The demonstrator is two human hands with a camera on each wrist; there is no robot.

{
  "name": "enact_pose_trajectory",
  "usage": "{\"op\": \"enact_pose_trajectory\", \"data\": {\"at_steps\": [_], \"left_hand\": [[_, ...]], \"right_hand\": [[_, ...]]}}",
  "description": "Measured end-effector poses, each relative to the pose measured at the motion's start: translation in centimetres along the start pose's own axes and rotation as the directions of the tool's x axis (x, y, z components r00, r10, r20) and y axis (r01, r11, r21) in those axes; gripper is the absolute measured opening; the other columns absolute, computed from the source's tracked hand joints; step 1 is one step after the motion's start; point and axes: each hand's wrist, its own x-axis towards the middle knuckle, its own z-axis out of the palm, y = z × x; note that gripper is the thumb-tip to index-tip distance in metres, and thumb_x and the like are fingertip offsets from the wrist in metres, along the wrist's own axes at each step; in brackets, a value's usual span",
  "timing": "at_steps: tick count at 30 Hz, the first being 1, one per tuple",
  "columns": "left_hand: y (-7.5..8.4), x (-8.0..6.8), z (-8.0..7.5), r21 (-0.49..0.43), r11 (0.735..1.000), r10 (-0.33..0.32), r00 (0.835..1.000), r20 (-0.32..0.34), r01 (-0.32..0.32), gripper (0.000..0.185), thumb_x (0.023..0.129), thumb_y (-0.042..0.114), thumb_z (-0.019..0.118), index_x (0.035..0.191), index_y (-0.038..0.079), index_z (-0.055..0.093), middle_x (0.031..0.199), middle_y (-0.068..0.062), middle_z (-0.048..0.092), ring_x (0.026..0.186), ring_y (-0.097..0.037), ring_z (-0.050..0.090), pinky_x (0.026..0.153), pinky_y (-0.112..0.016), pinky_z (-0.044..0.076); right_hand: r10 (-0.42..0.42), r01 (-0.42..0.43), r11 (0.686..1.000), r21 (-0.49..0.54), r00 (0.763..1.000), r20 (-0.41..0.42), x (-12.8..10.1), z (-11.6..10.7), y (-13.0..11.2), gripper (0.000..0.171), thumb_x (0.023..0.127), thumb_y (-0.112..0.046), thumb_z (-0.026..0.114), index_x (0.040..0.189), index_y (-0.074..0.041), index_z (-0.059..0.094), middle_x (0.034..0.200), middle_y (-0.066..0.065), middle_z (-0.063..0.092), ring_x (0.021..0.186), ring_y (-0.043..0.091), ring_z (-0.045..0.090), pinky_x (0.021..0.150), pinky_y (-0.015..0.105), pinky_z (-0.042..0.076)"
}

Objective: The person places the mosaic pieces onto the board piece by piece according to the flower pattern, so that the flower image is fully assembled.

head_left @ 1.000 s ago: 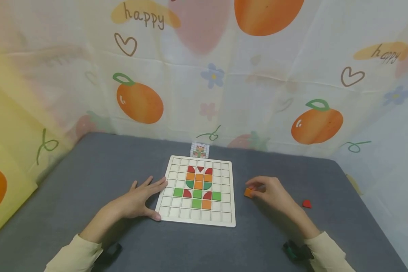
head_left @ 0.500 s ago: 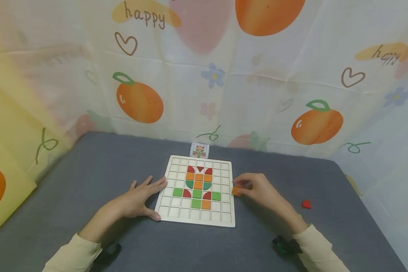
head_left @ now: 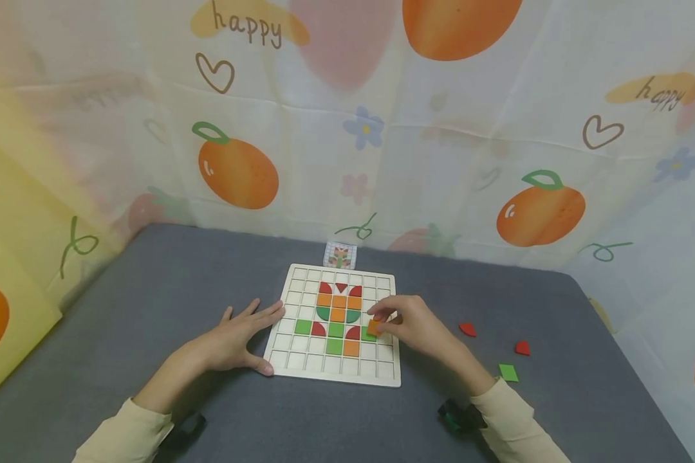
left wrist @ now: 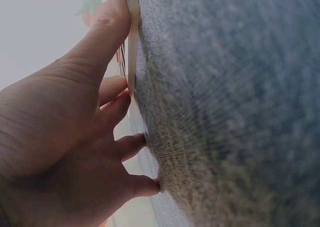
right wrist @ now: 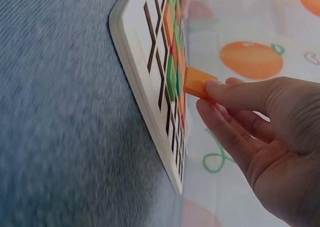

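Our right hand (head_left: pixel 418 328) pinches the small orange wooden square tile (head_left: pixel 374 327) by its edges above the white gridded wooden board (head_left: pixel 382 379); it looks light, stiff and smooth. Our left hand (head_left: pixel 231 341) lies flat, fingers straight, against the board's left edge

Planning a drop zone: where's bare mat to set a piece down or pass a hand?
Free: the grey mat left of the left hand, and the strip in front of the board between both sleeves. Crowded: right of the board, where two red pieces and a green piece lie, and where the right hand holds an orange tile.
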Motion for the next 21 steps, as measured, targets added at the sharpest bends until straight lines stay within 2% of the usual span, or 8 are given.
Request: {"op": "enact_pose_trajectory", "data": {"at_steps": [12, 21], "left_hand": [[-0.3, 0.1, 0.1, -0.010, 1.000, -0.007, 1.000, -0.002, 0.007, 0.112, 0.065, 0.049, 0.084, 0.155, 0.010, 0.030, 0.161, -0.012, 0.023, 0.146, -0.049, 0.008, 0.103, -0.077, 0.000], [-0.2, 0.1, 0.1, -0.007, 1.000, -0.012, 1.000, -0.004, 0.012, 0.111, 0.065, 0.049, 0.084, 0.155, 0.010, 0.030, 0.161, -0.011, 0.023, 0.146, -0.048, 0.008, 0.104, -0.076, 0.001]], "right_hand": [[-0.055, 0.052, 0.997, 0.062, 0.997, 0.051, 1.4, 1.9, -1.7, 0.022, 0.083, 0.002, 0.075, 0.105, -0.001, 0.072, 0.095, 0.003, 0.071, 0.086, 0.012, 0.064, 0.074, 0.025, 0.056], [-0.076, 0.071, 0.996, 0.055, 0.993, 0.087, 2.3, 3.2, -3.1, 0.023, 0.084, -0.001, 0.074, 0.107, -0.002, 0.072, 0.096, 0.001, 0.071, 0.087, 0.011, 0.064, 0.076, 0.022, 0.054]]}}
